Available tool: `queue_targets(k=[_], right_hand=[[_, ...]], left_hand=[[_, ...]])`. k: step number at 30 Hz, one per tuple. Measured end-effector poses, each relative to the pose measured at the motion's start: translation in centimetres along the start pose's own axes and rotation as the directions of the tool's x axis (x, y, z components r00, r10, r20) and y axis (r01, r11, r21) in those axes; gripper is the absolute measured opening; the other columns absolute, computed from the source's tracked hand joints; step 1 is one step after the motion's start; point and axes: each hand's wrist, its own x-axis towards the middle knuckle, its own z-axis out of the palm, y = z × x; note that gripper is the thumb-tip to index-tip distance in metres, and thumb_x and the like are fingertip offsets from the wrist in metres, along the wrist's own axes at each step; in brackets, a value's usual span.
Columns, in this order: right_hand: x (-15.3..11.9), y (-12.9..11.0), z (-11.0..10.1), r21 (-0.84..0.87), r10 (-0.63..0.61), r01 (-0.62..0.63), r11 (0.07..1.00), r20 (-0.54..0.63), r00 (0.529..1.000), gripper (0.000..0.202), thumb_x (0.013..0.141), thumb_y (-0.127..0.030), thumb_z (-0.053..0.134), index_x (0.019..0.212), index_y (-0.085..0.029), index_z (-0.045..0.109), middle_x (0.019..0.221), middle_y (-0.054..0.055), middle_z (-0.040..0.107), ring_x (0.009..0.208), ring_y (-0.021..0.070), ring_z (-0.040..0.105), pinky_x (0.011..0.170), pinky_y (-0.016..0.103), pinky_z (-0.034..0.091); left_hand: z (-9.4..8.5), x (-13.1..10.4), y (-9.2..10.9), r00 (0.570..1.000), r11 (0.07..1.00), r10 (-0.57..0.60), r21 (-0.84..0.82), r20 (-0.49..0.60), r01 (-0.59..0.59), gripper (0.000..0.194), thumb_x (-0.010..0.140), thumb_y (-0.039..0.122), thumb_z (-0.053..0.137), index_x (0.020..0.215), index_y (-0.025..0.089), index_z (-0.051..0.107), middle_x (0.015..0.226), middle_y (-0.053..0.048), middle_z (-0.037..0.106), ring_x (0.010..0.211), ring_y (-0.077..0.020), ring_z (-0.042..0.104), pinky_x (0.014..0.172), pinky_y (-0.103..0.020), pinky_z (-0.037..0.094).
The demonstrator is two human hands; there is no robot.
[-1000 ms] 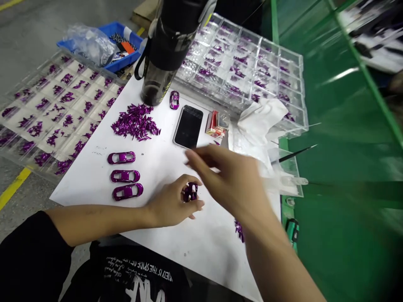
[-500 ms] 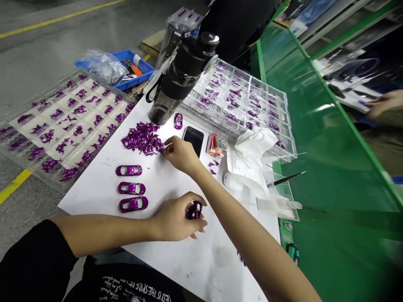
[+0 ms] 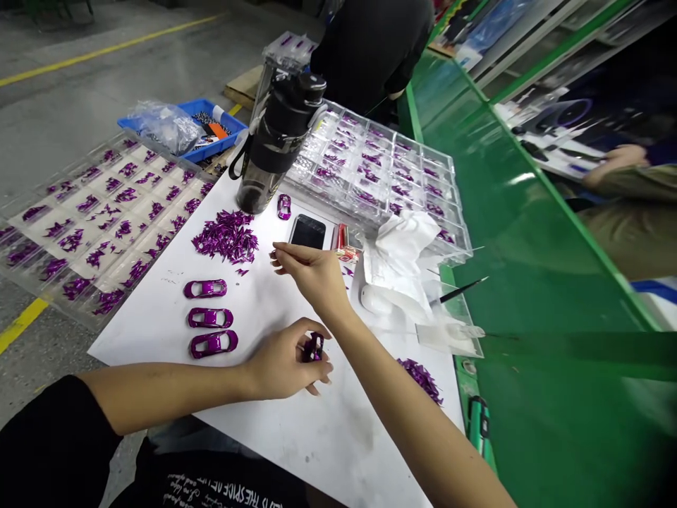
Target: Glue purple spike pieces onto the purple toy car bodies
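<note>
My left hand (image 3: 278,361) is closed around a purple toy car body (image 3: 316,347), held just above the white tabletop (image 3: 343,437). My right hand (image 3: 320,282) is pinched, its fingertips to the right of a pile of small pointed purple pieces (image 3: 227,238). Something small and dark shows at those fingertips, too small to name. Left of my hands, three purple car bodies lie in a column: a top one (image 3: 206,288), a middle one (image 3: 210,317) and a bottom one (image 3: 214,344). Another car body (image 3: 284,206) lies beyond the pile.
A dark bottle (image 3: 275,144) stands behind the pile, near a phone (image 3: 308,231) and crumpled tissue (image 3: 399,247). Compartment trays of purple parts lie left (image 3: 68,219) and behind (image 3: 370,159). More pieces (image 3: 420,379) sit beyond my right forearm. Other people are nearby.
My right hand has drawn back from the pile, toward me, and its fingers are pinched. My left hand keeps the car body. The whole view has shifted slightly.
</note>
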Motion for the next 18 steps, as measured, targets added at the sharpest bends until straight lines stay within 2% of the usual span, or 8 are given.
queue_targets(k=[6,13,16,18], right_hand=[[0.9,0.6,0.9,0.072,0.014,-0.014,0.997,0.005,1.0,0.024,0.089,-0.022,0.066,0.105,-0.015,0.082,0.094,0.007,0.083,0.082,0.0213,0.081,0.075,0.032,0.068],[1.6,0.1,1.8,0.018,0.008,-0.009,1.0,0.058,0.998,0.019,0.09,-0.022,0.065,0.097,-0.02,0.083,0.075,0.002,0.079,0.047,0.0168,0.071,0.051,0.027,0.06],[1.4,-0.1,1.4,0.051,0.029,-0.032,0.998,0.058,0.998,0.02,0.091,-0.031,0.065,0.097,-0.019,0.08,0.089,0.005,0.081,0.043,0.0143,0.067,0.044,0.027,0.056],[0.7,-0.3,0.5,0.089,0.035,-0.039,0.995,0.04,0.999,0.027,0.091,-0.04,0.066,0.1,-0.017,0.077,0.096,0.008,0.08,0.049,0.0148,0.069,0.046,0.027,0.057]], left_hand=[[0.1,-0.2,0.4,1.0,1.0,-0.007,-0.011,-0.002,0.007,0.035,0.081,0.014,0.072,0.11,0.02,0.054,0.088,0.001,0.057,0.075,-0.0158,0.07,0.055,-0.024,0.06],[0.2,0.0,0.4,1.0,0.999,-0.022,-0.036,-0.015,0.021,0.037,0.08,0.015,0.075,0.109,0.02,0.053,0.086,0.001,0.057,0.075,-0.0171,0.071,0.054,-0.025,0.06],[0.2,-0.1,0.7,0.999,0.998,-0.03,-0.05,-0.016,0.029,0.036,0.08,0.013,0.074,0.108,0.02,0.054,0.086,0.001,0.057,0.074,-0.0164,0.071,0.054,-0.025,0.06],[0.1,-0.2,0.9,0.999,0.998,-0.035,-0.061,-0.017,0.034,0.035,0.079,0.013,0.074,0.107,0.02,0.054,0.085,0.001,0.057,0.074,-0.0161,0.071,0.055,-0.025,0.06]])
